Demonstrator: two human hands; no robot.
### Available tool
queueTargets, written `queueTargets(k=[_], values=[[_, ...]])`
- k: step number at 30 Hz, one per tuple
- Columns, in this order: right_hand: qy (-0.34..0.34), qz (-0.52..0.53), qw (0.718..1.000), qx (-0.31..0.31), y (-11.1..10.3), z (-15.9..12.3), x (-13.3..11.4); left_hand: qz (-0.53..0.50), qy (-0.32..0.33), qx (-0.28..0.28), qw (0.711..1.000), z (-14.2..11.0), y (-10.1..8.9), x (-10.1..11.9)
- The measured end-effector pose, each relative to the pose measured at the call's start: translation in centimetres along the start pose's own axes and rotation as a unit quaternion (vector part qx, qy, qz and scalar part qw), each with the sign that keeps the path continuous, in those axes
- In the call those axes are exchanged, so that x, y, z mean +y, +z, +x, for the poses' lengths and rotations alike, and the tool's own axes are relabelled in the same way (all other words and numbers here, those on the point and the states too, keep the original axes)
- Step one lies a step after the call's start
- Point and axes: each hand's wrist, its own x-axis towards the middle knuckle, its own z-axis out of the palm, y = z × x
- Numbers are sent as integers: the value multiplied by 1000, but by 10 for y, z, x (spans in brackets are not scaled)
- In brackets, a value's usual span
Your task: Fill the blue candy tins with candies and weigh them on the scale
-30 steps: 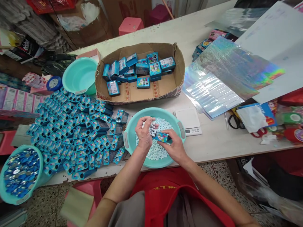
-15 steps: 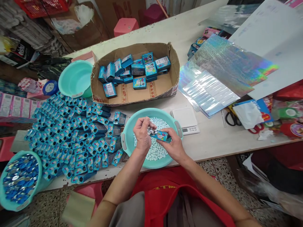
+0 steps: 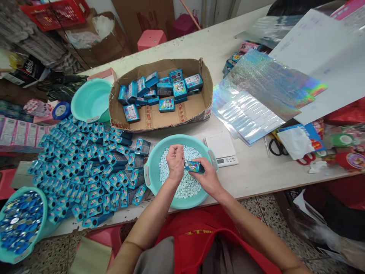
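Observation:
Over a turquoise basin [image 3: 151,167] of pale blue candies [image 3: 186,186], my right hand [image 3: 209,177] grips a small blue candy box [image 3: 194,166] lying on its side. My left hand [image 3: 175,161] is curled closed at the box's left end, a few candies showing at its edge. To the left stand many similar blue boxes [image 3: 94,167] in close rows, several with a round hole on top. Behind the basin, a cut-down cardboard carton [image 3: 194,110] holds more blue boxes, lying at various angles.
Right of the basin sits a white digital scale [image 3: 221,146]. Shiny holographic sheets [image 3: 273,83] and black-handled scissors [image 3: 277,146] lie farther right. A second turquoise basin [image 3: 91,97] stands back left; a tub of blue and silver lids [image 3: 21,220] is at the lower left.
My left hand has tightened and turned; the candies that showed between its fingers are mostly out of sight. My right hand keeps the box over the basin. The whole view has shifted slightly.

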Motion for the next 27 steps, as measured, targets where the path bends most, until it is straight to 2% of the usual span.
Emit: queueTargets(k=[2,6,9,11,12,13,15,16,18,21,23,25,27], values=[[10,17,1000,-4,0,0,7,-34,-25,-1,999,0,1,1],[32,70,997,-3,0,-1,18,-55,-43,-22,997,-3,3,17],[80,140,987,-12,-1,-1,28,-44,-31,-3,999,4,-6,20],[107,186,977,-14,-3,0,31,31,-18,19,999,12,-22,14],[113,201,973,-13,-5,0,31,106,-16,12,994,16,-32,11],[113,210,971,-15,-7,1,29,198,-15,-7,980,18,-43,8],[101,219,970,-29,-14,4,21,373,-4,-53,926,21,-62,6],[95,223,969,-42,-18,7,16,425,11,-67,903,23,-69,9],[85,232,967,-54,-30,12,7,448,63,-55,890,33,-72,22],[66,230,971,9,-57,23,3,418,173,-4,892,76,-51,51],[57,207,973,83,-78,33,11,446,222,6,867,125,-27,66],[58,174,973,139,-93,44,28,530,206,-27,822,180,-3,70],[63,148,973,167,-101,54,50,604,123,-31,787,226,17,63]])
